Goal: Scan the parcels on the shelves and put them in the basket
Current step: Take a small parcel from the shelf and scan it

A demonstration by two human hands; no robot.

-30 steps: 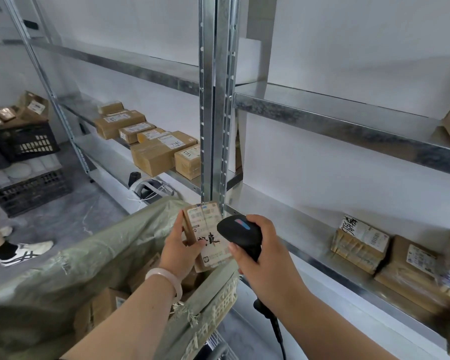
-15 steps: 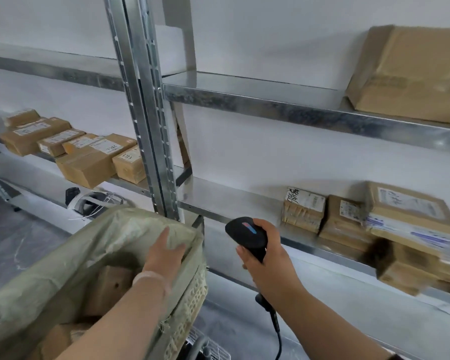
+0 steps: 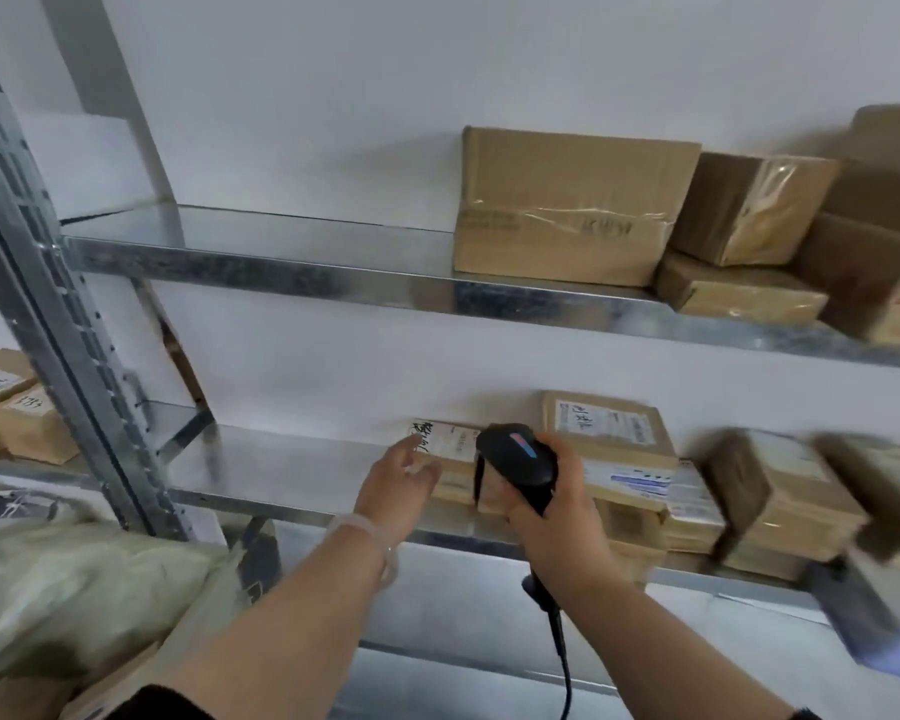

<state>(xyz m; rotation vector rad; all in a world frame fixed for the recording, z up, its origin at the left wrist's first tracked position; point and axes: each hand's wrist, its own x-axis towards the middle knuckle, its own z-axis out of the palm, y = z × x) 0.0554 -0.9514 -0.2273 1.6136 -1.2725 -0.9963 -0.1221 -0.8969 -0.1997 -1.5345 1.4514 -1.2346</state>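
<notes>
— What colour's the scanner (image 3: 518,454)?
— Black, with a small stripe on top running blue to pink. Its cable (image 3: 562,652) is black too.
— And the parcels (image 3: 780,501)?
— Brown cardboard. The nearest parcel (image 3: 453,449) has a white label with black handwriting.
— The shelves (image 3: 281,272)?
— Mottled silver-grey metal against a white wall (image 3: 333,96). The sack (image 3: 74,579) is pale green, the bracelet (image 3: 380,543) milky white.

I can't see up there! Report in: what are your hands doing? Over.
Left grip, fingers straight, stretched toward small parcel on lower shelf. Right grip holds scanner beside it. Nothing between grip and parcel.
</notes>
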